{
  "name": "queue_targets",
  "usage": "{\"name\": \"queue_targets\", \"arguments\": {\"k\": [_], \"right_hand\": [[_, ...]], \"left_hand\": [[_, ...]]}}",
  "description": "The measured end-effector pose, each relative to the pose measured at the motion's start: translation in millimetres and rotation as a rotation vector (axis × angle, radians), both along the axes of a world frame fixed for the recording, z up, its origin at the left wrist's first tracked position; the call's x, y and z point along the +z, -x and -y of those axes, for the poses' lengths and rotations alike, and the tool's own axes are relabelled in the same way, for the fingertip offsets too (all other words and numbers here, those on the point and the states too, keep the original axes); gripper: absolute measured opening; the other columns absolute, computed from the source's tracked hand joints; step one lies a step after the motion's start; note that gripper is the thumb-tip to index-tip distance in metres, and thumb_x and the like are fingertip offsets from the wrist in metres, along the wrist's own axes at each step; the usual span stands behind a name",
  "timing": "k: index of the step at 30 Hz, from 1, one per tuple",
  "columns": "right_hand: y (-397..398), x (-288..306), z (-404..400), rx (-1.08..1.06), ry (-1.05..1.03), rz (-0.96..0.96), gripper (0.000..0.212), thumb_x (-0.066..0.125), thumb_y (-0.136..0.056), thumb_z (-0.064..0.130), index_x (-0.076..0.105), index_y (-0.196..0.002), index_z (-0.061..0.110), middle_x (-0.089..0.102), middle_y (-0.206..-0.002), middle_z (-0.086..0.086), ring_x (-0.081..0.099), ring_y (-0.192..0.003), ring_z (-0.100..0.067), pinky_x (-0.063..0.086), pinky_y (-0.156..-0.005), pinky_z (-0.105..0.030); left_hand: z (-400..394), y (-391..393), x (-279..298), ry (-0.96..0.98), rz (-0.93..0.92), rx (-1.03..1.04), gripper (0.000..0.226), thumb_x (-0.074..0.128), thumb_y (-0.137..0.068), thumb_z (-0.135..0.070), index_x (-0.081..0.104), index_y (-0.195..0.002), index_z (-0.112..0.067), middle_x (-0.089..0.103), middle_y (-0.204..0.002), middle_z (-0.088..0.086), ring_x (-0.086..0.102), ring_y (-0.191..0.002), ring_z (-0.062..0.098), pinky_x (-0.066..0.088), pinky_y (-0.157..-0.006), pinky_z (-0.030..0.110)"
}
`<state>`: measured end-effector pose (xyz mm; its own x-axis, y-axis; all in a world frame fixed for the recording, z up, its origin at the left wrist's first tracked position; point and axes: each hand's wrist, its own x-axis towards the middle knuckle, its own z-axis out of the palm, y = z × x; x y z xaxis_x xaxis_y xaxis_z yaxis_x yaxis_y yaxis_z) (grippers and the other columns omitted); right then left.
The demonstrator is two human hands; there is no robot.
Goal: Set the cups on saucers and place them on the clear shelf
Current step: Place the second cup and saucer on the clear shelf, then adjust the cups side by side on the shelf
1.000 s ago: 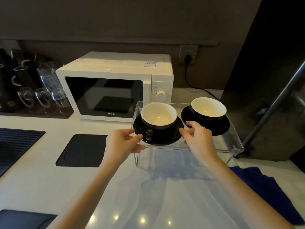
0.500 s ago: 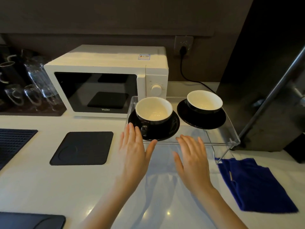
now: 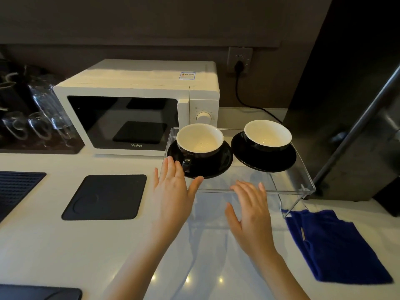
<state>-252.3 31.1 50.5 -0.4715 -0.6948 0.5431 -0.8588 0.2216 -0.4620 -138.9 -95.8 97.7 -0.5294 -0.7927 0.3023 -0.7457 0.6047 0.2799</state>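
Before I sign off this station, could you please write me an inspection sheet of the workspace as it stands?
Surface: white counter, glossy, with light reflections.
Job's things: two cups, left cup and right cup, each on a black saucer, both on the clear shelf.
Clutter: blue cloth right of the shelf; black mat on the left; a ribbed mat at the left edge.
Grips: left hand and right hand open, palms down, holding nothing.
Cables: black cord from the wall socket, running down behind the shelf.
Surroundings: white microwave; glasses at far left; dark wall.
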Motion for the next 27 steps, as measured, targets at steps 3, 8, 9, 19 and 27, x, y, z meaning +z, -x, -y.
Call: {"name": "queue_targets", "arguments": {"k": [3,8,9,19,27], "right_hand": [[0,1,-1,0.013,0.018,0.019,0.034,0.041,-0.087,0.029,0.055,-0.114,0.012,0.062,-0.118,-0.008,0.041,-0.118,-0.012,0.005,-0.115,-0.027],[-1,2,-1,0.024,0.036,0.049,0.033,0.042,-0.086,0.029,0.055,-0.112,0.014,0.062,-0.117,-0.007,0.041,-0.118,-0.010,0.004,-0.115,-0.026],[-1,2,-1,0.026,0.035,0.052,0.033,0.042,-0.085,0.029,0.055,-0.112,0.013,0.062,-0.117,-0.007,0.040,-0.118,-0.010,0.004,-0.115,-0.026],[0,3,-2,0.035,0.029,0.059,0.033,0.041,-0.086,0.024,0.056,-0.112,0.011,0.062,-0.117,-0.007,0.041,-0.117,-0.009,0.003,-0.116,-0.024],[5,17,-4,0.021,0.026,0.031,0.037,0.039,-0.089,0.036,0.058,-0.111,0.013,0.066,-0.106,-0.003,0.052,-0.103,-0.014,0.029,-0.096,-0.018]], "left_hand": [[8,3,0,0.000,0.022,-0.011,0.074,0.023,-0.086,-0.060,0.024,-0.144,-0.015,0.020,-0.155,0.007,0.007,-0.144,0.018,0.005,-0.115,0.037],[17,5,0,-0.025,0.045,-0.030,0.074,0.022,-0.085,-0.061,0.025,-0.144,-0.016,0.020,-0.155,0.007,0.007,-0.144,0.018,0.006,-0.115,0.037],[17,6,0,-0.032,0.042,-0.030,0.074,0.023,-0.086,-0.061,0.025,-0.144,-0.016,0.020,-0.155,0.007,0.008,-0.144,0.018,0.006,-0.115,0.038],[24,11,6,-0.113,-0.013,-0.049,0.072,0.030,-0.086,-0.059,0.028,-0.143,-0.014,0.019,-0.156,0.008,0.006,-0.144,0.017,0.007,-0.115,0.039],[22,-19,6,-0.488,-0.578,-0.025,0.058,0.047,-0.091,-0.033,0.027,-0.143,-0.019,0.031,-0.151,0.004,0.029,-0.138,0.021,0.025,-0.110,0.037]]}}
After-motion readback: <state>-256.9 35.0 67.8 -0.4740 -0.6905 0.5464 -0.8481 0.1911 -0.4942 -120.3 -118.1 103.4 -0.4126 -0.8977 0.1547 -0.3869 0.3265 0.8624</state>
